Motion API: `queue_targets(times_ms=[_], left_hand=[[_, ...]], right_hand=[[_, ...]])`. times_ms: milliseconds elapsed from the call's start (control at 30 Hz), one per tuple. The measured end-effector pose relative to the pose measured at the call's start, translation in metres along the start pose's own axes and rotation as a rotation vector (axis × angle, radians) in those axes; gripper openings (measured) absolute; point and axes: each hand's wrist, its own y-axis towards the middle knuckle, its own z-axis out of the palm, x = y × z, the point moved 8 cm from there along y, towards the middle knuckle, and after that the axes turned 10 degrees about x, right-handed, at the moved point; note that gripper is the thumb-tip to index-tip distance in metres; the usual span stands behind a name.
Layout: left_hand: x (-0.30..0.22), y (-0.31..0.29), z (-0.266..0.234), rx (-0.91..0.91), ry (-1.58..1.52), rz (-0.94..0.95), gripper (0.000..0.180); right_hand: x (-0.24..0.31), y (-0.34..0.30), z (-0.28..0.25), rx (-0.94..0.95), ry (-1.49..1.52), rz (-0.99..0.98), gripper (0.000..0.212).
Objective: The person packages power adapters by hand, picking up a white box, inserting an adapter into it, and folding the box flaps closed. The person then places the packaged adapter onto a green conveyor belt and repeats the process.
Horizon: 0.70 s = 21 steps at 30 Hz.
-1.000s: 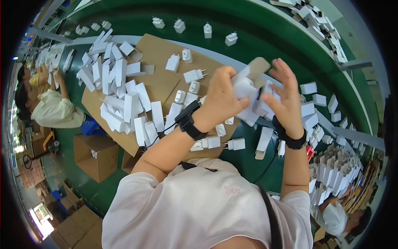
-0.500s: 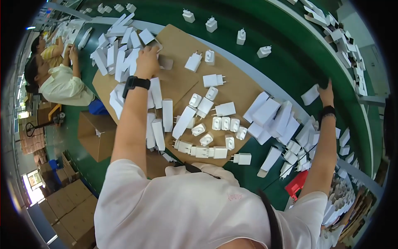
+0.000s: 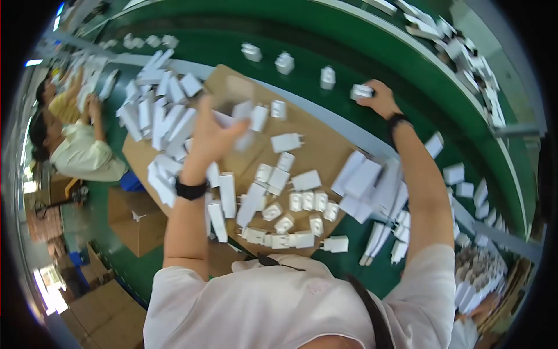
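Note:
My right hand reaches over the green conveyor belt, its fingers closed around a white charger plug. Smeared by motion, my left hand is above the brown cardboard sheet, with a blurred white box between thumb and fingers. To its left lies a heap of narrow white boxes. Several loose white chargers lie on the cardboard, some with prongs showing, others on end. A stack of white boxes lies at the cardboard's right edge.
More chargers stand spaced along the belt. White boxes lie at the right, and others fill a raised ledge at far right. Two people work on the left, near a brown carton.
My right hand has moved left from beside a white box onto a charger on the belt. My left hand has come right and nearer from the box heap, carrying a white box.

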Motion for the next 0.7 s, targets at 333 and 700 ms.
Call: queue_targets(times_ms=[333, 700], left_hand=[[-0.072, -0.077, 0.128, 0.553, -1.238, -0.065, 0.083], [-0.144, -0.118, 0.112, 0.007, -0.176, 0.586, 0.062]], right_hand=[[0.195, -0.184, -0.068, 0.05, 0.922, -0.13, 0.038], [0.216, -0.266, -0.09, -0.399, 0.662, -0.29, 0.022]])
